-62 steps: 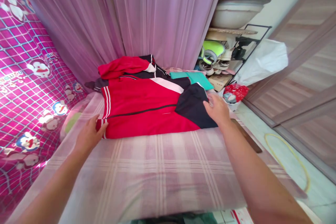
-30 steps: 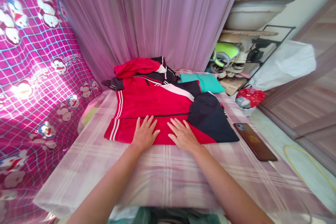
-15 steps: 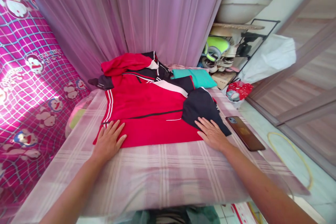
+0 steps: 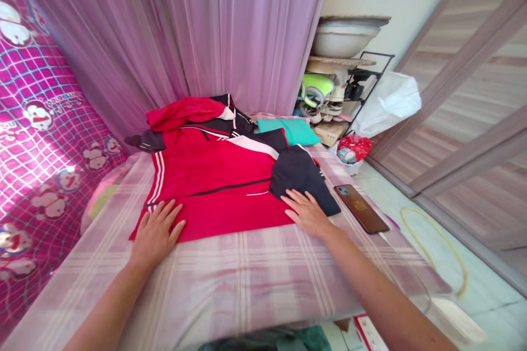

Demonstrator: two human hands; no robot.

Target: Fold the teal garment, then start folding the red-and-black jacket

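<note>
A red jacket [image 4: 214, 175] with white side stripes and a black sleeve panel [image 4: 298, 175] lies flat on a checked pink cloth [image 4: 247, 279] covering a table. My left hand [image 4: 155, 233] rests flat, fingers spread, on the jacket's near left corner. My right hand [image 4: 307, 213] presses flat on the near right edge, where the red meets the black panel. Neither hand grips anything. More red and black clothing [image 4: 185, 112] is bunched behind the jacket.
A dark phone [image 4: 361, 208] lies on the cloth just right of my right hand. A folded teal garment [image 4: 294, 130] sits at the back. Purple curtains [image 4: 206, 27] hang behind, a shoe rack [image 4: 333, 96] and white bag [image 4: 387, 101] stand right, and a patterned pink sheet [image 4: 45, 137] hangs left.
My hands slid apart from the middle of the jacket's near edge to its left and right ends, staying flat. The view also shifted a little.
</note>
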